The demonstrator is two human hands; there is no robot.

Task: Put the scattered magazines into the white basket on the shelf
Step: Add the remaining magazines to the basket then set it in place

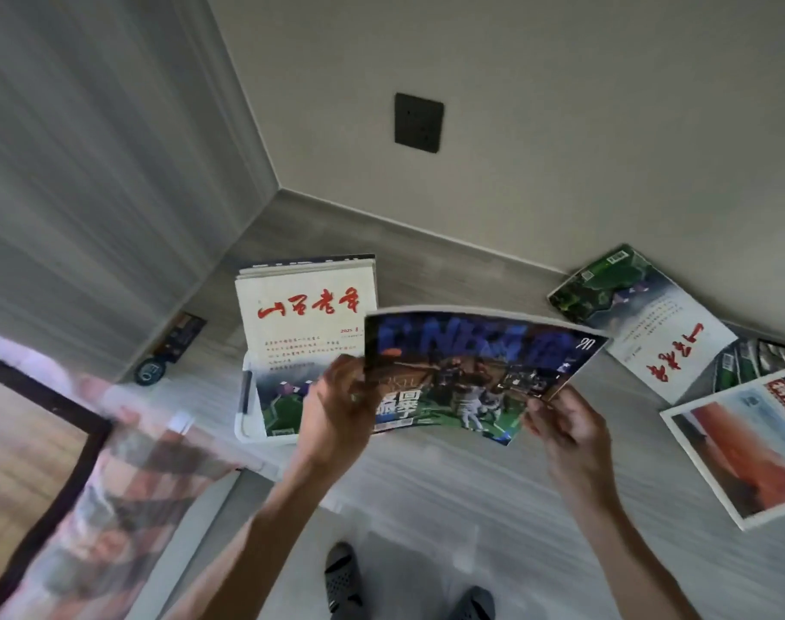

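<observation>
Between both hands (449,413), sports magazine (466,373), gripped at edges

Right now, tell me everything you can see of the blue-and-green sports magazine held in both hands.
The blue-and-green sports magazine is a thin, glossy paper issue with a blue masthead above players on a green field. It is closed, cover up, bowed upward across its width, held in the air above the floor. The left hand pinches its left edge, the right hand its lower right corner. Nothing else visibly touches it.
</observation>
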